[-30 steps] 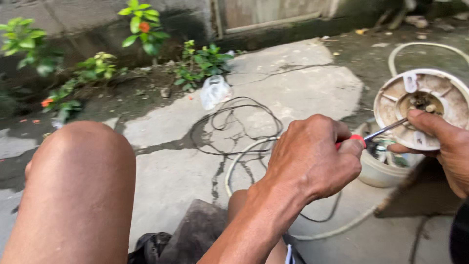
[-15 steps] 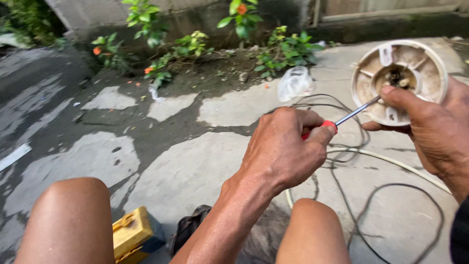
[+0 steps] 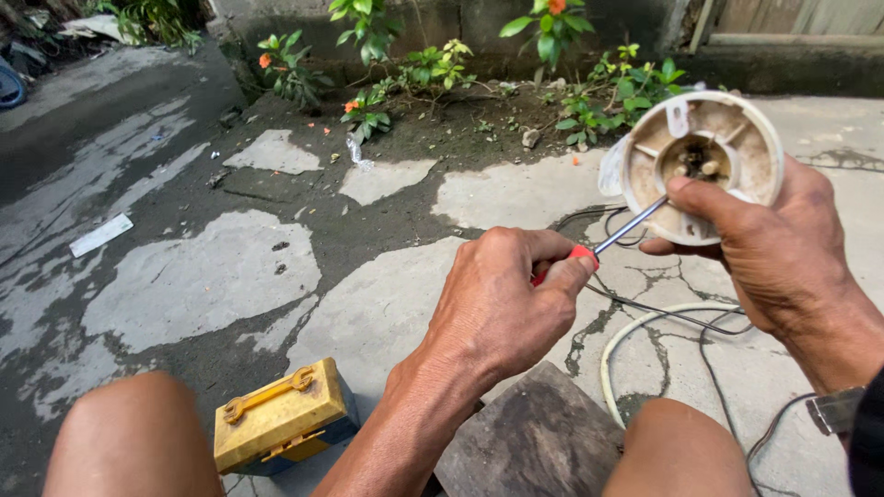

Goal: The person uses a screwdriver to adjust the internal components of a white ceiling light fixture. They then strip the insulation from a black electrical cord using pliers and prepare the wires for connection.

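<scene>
My left hand [image 3: 505, 304] grips a red-handled screwdriver [image 3: 619, 233]; its metal shaft points up and right into a round, dirty-white plastic appliance base [image 3: 702, 166]. My right hand [image 3: 764, 244] holds that base from below and the side, thumb over its rim, with the open underside facing me. Small metal parts show in its centre. Both of my bare knees are at the bottom of the view.
A yellow toolbox [image 3: 281, 417] lies on the ground by my left knee. A dark wooden block [image 3: 539, 442] sits between my knees. Black wires and a white hose [image 3: 645, 324] loop over the cracked concrete to the right. Plants [image 3: 414, 64] line a wall at the back.
The view has swung left and down, so the toolbox shows more fully. Both hands keep their grip, with the screwdriver tip still in the base, which now sits higher and closer.
</scene>
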